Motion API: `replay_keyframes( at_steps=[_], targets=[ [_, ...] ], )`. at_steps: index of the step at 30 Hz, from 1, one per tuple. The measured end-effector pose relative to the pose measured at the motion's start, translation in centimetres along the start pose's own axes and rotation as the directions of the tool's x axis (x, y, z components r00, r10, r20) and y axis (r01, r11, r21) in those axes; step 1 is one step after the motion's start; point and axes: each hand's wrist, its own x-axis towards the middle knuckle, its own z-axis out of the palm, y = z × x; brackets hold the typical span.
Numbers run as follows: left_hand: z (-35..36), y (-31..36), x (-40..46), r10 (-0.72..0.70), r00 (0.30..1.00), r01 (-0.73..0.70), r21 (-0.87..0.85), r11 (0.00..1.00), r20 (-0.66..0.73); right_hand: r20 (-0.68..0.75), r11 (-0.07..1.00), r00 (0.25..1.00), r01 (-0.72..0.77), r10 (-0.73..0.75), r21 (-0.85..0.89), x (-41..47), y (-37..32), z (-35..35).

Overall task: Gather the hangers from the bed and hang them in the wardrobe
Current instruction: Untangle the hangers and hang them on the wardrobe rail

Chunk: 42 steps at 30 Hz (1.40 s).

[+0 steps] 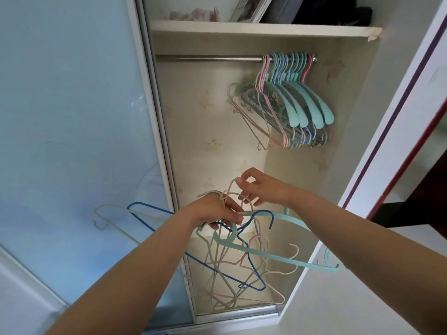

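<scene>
Head view: your left hand is gripping a tangled bundle of hangers in front of the open wardrobe. Your right hand is pinching one cream hook loose. Many hangers are already hanging on the rail; the bundle is judged remaining.

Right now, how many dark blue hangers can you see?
1. The dark blue hanger is in the tangled bunch gripped by the left hand, in front of the open wardrobe. More could be hidden among the hangers on the rail.
</scene>
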Motion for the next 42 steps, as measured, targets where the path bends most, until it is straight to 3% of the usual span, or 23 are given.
replay_keyframes(
  at_steps=[3, 6, 9, 14, 16, 21, 25, 28, 31, 35, 42],
  targets=[
    [0.9, -0.1, -0.4, 0.000, 1.000, -0.001, 0.030, 1.000, 0.031, -0.112, 0.998, 0.993, 0.030, -0.035, -0.048, -0.6, 0.9, 0.3],
    [1.5, 0.1, -0.9, -0.002, 0.999, -0.001, 0.049, 0.999, 0.055, -0.208, 0.982, 0.978, 0.047, -0.008, 0.184, -1.6, 1.3, -0.4],
    [2.2, 0.5, -1.3, 0.020, 0.996, -0.028, 0.083, 0.996, 0.092, -0.134, 0.932, 0.989, -0.003, 0.056, 0.363, -2.8, 0.2, -0.1],
    [3.8, 1.1, -1.8, 0.063, 0.990, -0.075, 0.094, 0.993, 0.125, -0.115, 0.979, 0.984, -0.119, 0.139, 0.165, -3.6, -2.0, 2.4],
    [4.3, 1.1, -1.9, 0.085, 0.989, -0.097, 0.092, 0.991, 0.120, -0.110, 0.958, 0.965, -0.214, 0.237, 0.191, -3.7, -1.9, 2.2],
    [5.3, 1.7, -2.2, 0.113, 0.985, -0.137, 0.186, 0.973, 0.133, -0.018, 0.839, 0.910, -0.375, 0.415, 0.393, -3.7, -0.8, 1.2],
    [5.6, 2.0, -2.9, 0.130, 0.984, -0.154, 0.215, 0.964, 0.121, 0.099, 0.667, 0.848, -0.477, 0.521, 0.573, -3.5, 0.9, 0.9],
    [5.9, 2.0, -3.3, 0.133, 0.986, -0.152, 0.228, 0.962, 0.097, 0.130, 0.534, 0.817, -0.478, 0.562, 0.697, -3.6, 2.7, 0.5],
    [6.4, 2.0, -3.2, 0.116, 0.991, -0.130, 0.265, 0.955, 0.067, 0.119, 0.468, 0.799, -0.457, 0.589, 0.757, -3.8, 3.8, 0.2],
    [6.5, 1.6, -3.4, 0.125, 0.992, -0.121, 0.286, 0.951, 0.004, 0.033, 0.442, 0.779, -0.390, 0.626, 0.808, -3.5, 4.5, -0.1],
    [6.2, 1.6, -3.9, 0.182, 0.982, -0.185, 0.319, 0.929, 0.041, -0.011, 0.413, 0.780, -0.320, 0.626, 0.853, -3.4, 4.6, -0.4]
  ],
)
